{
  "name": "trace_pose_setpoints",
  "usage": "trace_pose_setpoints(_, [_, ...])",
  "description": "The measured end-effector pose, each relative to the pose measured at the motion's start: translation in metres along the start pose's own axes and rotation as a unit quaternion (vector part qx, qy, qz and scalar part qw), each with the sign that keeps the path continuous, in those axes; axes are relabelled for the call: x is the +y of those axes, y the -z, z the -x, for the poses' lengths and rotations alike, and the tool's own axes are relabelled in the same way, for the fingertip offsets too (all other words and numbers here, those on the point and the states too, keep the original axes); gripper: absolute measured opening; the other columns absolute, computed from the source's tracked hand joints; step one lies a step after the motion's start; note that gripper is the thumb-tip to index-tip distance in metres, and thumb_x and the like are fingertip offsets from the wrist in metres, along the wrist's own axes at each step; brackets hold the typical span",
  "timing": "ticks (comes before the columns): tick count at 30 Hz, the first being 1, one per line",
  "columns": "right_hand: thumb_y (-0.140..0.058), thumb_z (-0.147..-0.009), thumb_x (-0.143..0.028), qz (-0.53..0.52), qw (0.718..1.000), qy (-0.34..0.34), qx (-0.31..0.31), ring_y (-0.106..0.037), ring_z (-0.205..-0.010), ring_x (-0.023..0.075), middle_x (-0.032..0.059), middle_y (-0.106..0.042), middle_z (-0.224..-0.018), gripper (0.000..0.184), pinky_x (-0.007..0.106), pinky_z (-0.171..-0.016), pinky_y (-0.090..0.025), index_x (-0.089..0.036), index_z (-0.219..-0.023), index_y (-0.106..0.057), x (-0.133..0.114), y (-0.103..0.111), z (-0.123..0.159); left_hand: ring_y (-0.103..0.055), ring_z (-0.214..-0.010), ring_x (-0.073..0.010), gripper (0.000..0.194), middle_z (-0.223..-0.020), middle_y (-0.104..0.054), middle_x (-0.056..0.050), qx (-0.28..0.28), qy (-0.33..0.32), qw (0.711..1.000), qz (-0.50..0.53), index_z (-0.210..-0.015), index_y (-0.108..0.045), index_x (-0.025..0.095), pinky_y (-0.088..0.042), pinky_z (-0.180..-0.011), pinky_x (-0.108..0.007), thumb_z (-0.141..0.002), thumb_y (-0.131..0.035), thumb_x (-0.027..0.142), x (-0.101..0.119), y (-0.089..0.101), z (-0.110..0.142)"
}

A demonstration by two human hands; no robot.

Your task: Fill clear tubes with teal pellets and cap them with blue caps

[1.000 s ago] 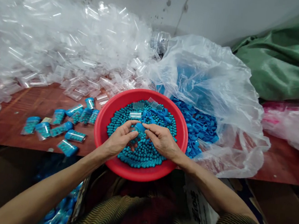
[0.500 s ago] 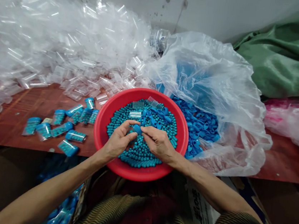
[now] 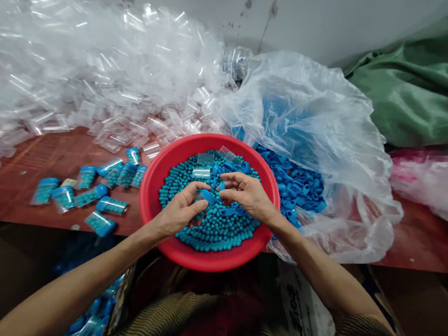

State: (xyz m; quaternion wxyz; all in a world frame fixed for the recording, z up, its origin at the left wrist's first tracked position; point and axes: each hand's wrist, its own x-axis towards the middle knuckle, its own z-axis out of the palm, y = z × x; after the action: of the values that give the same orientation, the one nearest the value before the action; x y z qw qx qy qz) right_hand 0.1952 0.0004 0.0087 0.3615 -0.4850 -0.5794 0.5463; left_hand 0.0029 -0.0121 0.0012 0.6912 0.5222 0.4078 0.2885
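Head view. Left hand [image 3: 178,214] pinches a small blue-capped tube [image 3: 207,196] over a red basin [image 3: 153,181] of teal beads [image 3: 216,232]. Right hand [image 3: 249,195] hovers just beside it, fingers curled above loose blue caps [image 3: 240,167] in the basin. Filled capped tubes [image 3: 95,194] lie on the counter [image 3: 25,167] left of the basin; a heap of empty clear tubes [image 3: 98,67] stands behind. A clear bag of blue caps [image 3: 298,184] lies to the right.

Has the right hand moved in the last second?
Yes. The right hand has shifted up toward the far rim of the red bowl, away from the left hand.
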Motion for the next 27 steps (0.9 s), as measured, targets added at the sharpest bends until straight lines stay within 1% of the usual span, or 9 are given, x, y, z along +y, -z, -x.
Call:
trace_pose_setpoints(3, [-0.054, -0.083, -0.027, 0.118, 0.989, 0.080, 0.034, -0.064, -0.083, 0.0171, 0.0059, -0.067, -0.092, 0.028, 0.035, -0.076, -0.054, -0.016, -0.108, -0.061, 0.000, -0.017, 0.004, -0.043, -0.040, -0.0049, 0.045, -0.061, -0.047, 0.009, 0.039, -0.015, 0.999, 0.010, -0.114, -0.040, 0.020, -0.035, -0.036, -0.017, -0.077, -0.060, 0.037, -0.002, -0.004, 0.001])
trace_pose_setpoints(5, [-0.048, -0.088, -0.028, 0.218, 0.966, 0.136, 0.024, -0.061, -0.099, 0.0214, 0.0110, -0.065, -0.105, 0.033, 0.041, -0.088, -0.049, -0.015, -0.117, -0.057, 0.000, -0.029, 0.010, -0.040, -0.041, -0.0045, 0.050, -0.062, -0.045, 0.009, 0.061, -0.031, 0.998, 0.016, -0.120, -0.039, 0.020, -0.034, -0.038, -0.018, -0.077, -0.060, 0.034, -0.004, -0.006, 0.001])
trace_pose_setpoints(9, [-0.061, -0.080, -0.042, 0.354, 0.920, 0.170, -0.021, -0.051, -0.117, 0.0324, 0.0244, -0.048, -0.128, 0.076, 0.047, -0.089, -0.048, -0.007, -0.139, -0.028, 0.000, -0.042, 0.021, -0.041, -0.051, -0.0061, 0.051, -0.065, -0.047, 0.006, 0.076, -0.066, 0.995, 0.022, -0.122, -0.043, 0.016, -0.034, -0.048, -0.020, -0.077, -0.060, 0.031, -0.005, -0.009, 0.001])
trace_pose_setpoints(11, [-0.064, -0.076, -0.046, 0.398, 0.903, 0.156, -0.032, -0.051, -0.115, 0.0356, 0.0274, -0.044, -0.129, 0.089, 0.048, -0.082, -0.051, -0.006, -0.142, -0.019, 0.000, -0.045, 0.023, -0.042, -0.057, -0.0072, 0.051, -0.069, -0.050, 0.004, 0.075, -0.074, 0.994, 0.026, -0.122, -0.044, 0.016, -0.035, -0.054, -0.021, -0.077, -0.061, 0.031, -0.006, -0.009, 0.002])
trace_pose_setpoints(14, [-0.059, -0.078, -0.046, 0.431, 0.893, 0.129, -0.024, -0.060, -0.099, 0.0327, 0.0238, -0.050, -0.120, 0.084, 0.045, -0.070, -0.054, -0.008, -0.141, -0.019, -0.001, -0.048, 0.024, -0.041, -0.057, -0.0077, 0.048, -0.070, -0.050, 0.004, 0.070, -0.069, 0.995, 0.030, -0.119, -0.045, 0.016, -0.034, -0.055, -0.021, -0.077, -0.061, 0.031, -0.005, -0.010, 0.002])
trace_pose_setpoints(18, [-0.057, -0.077, -0.047, 0.464, 0.875, 0.139, 0.028, -0.061, -0.090, 0.0303, 0.0214, -0.052, -0.111, 0.078, 0.040, -0.064, -0.053, -0.006, -0.136, -0.026, 0.000, -0.055, 0.024, -0.041, -0.057, -0.0079, 0.033, -0.067, -0.048, 0.005, 0.087, -0.072, 0.993, 0.039, -0.104, -0.050, 0.018, -0.034, -0.055, -0.021, -0.076, -0.061, 0.031, -0.003, -0.016, 0.002])
trace_pose_setpoints(21, [-0.053, -0.077, -0.049, 0.494, 0.858, 0.130, 0.041, -0.061, -0.081, 0.0283, 0.0206, -0.053, -0.108, 0.074, 0.039, -0.058, -0.053, -0.005, -0.132, -0.031, -0.001, -0.060, 0.024, -0.045, -0.059, -0.0083, 0.029, -0.068, -0.051, 0.005, 0.110, -0.061, 0.990, 0.065, -0.099, -0.050, 0.019, -0.036, -0.058, -0.020, -0.075, -0.062, 0.030, -0.001, -0.022, 0.001])
trace_pose_setpoints(24, [-0.052, -0.077, -0.050, 0.504, 0.855, 0.116, 0.035, -0.061, -0.078, 0.0274, 0.0204, -0.052, -0.106, 0.072, 0.038, -0.056, -0.052, -0.004, -0.129, -0.034, 0.000, -0.063, 0.023, -0.047, -0.062, -0.0077, 0.027, -0.072, -0.053, 0.005, 0.142, -0.053, 0.986, 0.072, -0.095, -0.050, 0.019, -0.038, -0.061, -0.019, -0.074, -0.063, 0.029, -0.001, -0.026, -0.001])
trace_pose_setpoints(27, [-0.055, -0.075, -0.049, 0.474, 0.871, 0.119, 0.037, -0.060, -0.083, 0.0280, 0.0217, -0.051, -0.107, 0.074, 0.039, -0.061, -0.053, -0.001, -0.128, -0.033, 0.004, -0.063, 0.021, -0.046, -0.062, -0.0072, 0.027, -0.069, -0.052, 0.005, 0.152, -0.040, 0.986, 0.055, -0.096, -0.051, 0.018, -0.037, -0.060, -0.019, -0.074, -0.063, 0.029, -0.002, -0.025, -0.002])
